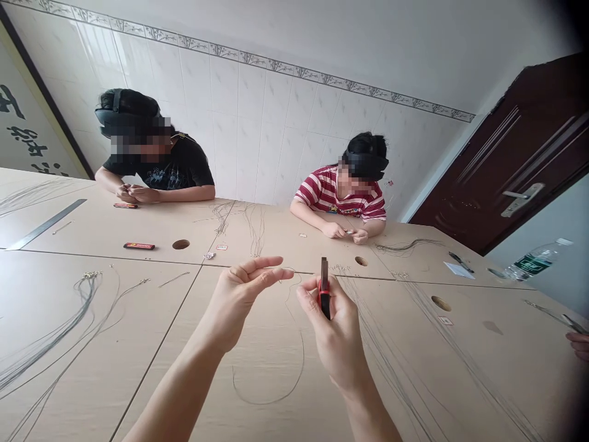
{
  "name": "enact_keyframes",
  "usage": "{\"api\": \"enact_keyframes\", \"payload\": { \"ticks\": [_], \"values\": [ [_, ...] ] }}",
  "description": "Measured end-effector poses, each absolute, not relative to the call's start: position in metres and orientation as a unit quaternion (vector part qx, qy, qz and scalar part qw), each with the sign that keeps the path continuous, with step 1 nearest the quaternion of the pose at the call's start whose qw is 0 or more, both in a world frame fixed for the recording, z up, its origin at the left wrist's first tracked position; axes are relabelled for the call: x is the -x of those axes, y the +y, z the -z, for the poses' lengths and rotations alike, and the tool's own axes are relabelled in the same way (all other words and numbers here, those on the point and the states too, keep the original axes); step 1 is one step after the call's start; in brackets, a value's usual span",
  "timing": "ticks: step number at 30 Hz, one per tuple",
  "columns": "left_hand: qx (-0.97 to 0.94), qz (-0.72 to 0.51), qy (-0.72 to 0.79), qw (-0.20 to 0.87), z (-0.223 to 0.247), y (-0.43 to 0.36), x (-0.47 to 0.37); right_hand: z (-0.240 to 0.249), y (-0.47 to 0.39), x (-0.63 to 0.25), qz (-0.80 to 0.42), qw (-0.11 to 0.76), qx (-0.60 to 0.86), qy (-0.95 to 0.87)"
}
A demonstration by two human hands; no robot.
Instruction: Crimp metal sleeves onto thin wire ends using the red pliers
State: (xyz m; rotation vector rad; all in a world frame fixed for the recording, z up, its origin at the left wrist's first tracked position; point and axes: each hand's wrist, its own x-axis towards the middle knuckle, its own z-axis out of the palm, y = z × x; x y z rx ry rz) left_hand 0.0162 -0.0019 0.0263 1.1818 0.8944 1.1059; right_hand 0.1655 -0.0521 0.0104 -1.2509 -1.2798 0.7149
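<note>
Thin grey steel wire (294, 362), light, springy, likely slippery, looped over the pale wooden worktop (138, 344): left hand (243, 294) grip pinching its upper end, best held there; right hand (338, 328) grip closed around red-handled pliers (324, 288).

Pale beige wood-look laminate table (138, 319), matt, smooth; thin grey metal wire (294, 368) looped on it, faint sheen; small pliers with red plastic grips and dark metal jaws (324, 288) clasped in right hand (338, 334); left hand (243, 294) pinching wire end; long flat steel ruler (46, 225), brushed, dull; glossy white ceramic wall tiles (257, 116); dark brown lacquered door (515, 166) with satin metal handle; clear plastic water bottle (536, 261), shiny.
</note>
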Motion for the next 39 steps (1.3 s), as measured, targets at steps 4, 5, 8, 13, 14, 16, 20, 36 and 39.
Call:
{"api": "enact_keyframes", "payload": {
  "ticks": [4,5,8,13,14,16,20,36,39],
  "values": [
    [-0.481,-0.488,0.360,0.633,-0.025,-0.008,-0.025,-0.011,-0.054,-0.159,-0.344,0.569,0.511,-0.545],
    [-0.474,-0.492,0.355,0.639,-0.025,-0.010,-0.028,-0.011,-0.053,-0.158,-0.350,0.573,0.505,-0.542],
    [-0.459,-0.503,0.344,0.646,-0.023,-0.015,-0.036,-0.009,-0.051,-0.155,-0.339,0.591,0.498,-0.537],
    [-0.443,-0.522,0.340,0.645,-0.020,-0.018,-0.044,-0.008,-0.049,-0.155,-0.284,0.601,0.510,-0.546],
    [-0.443,-0.524,0.342,0.642,-0.019,-0.019,-0.044,-0.007,-0.049,-0.155,-0.277,0.601,0.510,-0.550],
    [-0.452,-0.522,0.344,0.636,-0.019,-0.019,-0.045,-0.007,-0.049,-0.157,-0.274,0.600,0.507,-0.555],
    [-0.483,-0.531,0.365,0.593,-0.022,-0.016,-0.040,-0.009,-0.050,-0.162,-0.286,0.592,0.511,-0.554],
    [-0.730,-0.434,0.307,0.430,-0.026,-0.010,-0.017,-0.021,-0.060,-0.174,-0.398,0.477,0.517,-0.589],
    [-0.744,-0.412,0.314,0.422,-0.026,-0.009,-0.013,-0.020,-0.060,-0.174,-0.408,0.465,0.513,-0.594]
  ]
}}
